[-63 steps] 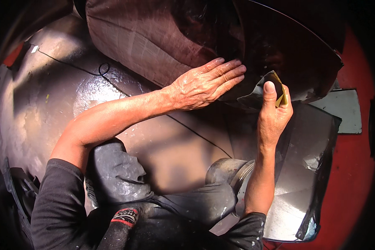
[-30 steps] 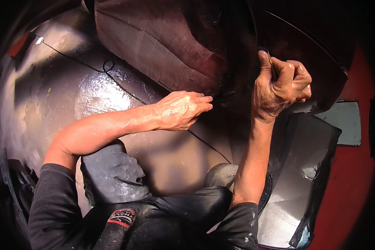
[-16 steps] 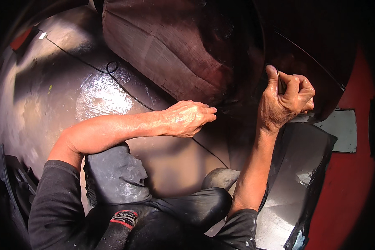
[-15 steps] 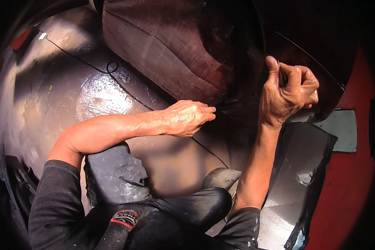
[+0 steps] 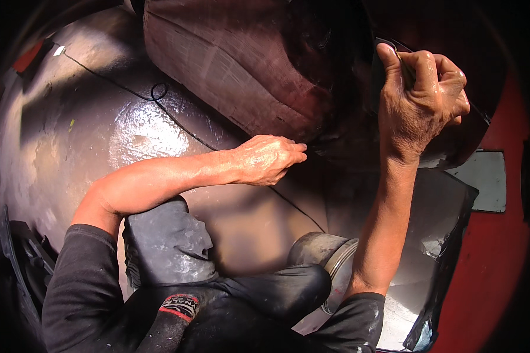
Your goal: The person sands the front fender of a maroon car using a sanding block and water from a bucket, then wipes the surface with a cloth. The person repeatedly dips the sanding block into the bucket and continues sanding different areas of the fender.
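A large curved dark maroon panel (image 5: 235,65), like a car body part, fills the top middle. Its surface is wet, with dull, scuffed patches. My right hand (image 5: 421,97) is raised against the panel's right side. Thumb and fingers pinch a thin dark folded sheet (image 5: 407,73), like sandpaper, mostly hidden by the hand. My left hand (image 5: 271,159) is at the panel's lower edge, its fingers bent and pressed together. The fingertips point right into shadow, and whether they grip the edge cannot be made out.
A black cord (image 5: 182,132) with a loop crosses the wet floor (image 5: 147,135) under my left arm. Near my knees stands a round ridged can (image 5: 338,262). At right are a dark-edged grey sheet (image 5: 418,235), a pale rectangular plate (image 5: 483,179) and a red surface (image 5: 477,265).
My right hand has moved up and slightly right along the panel with the thin sheet in it. My left hand has shifted up very slightly. The can shows more.
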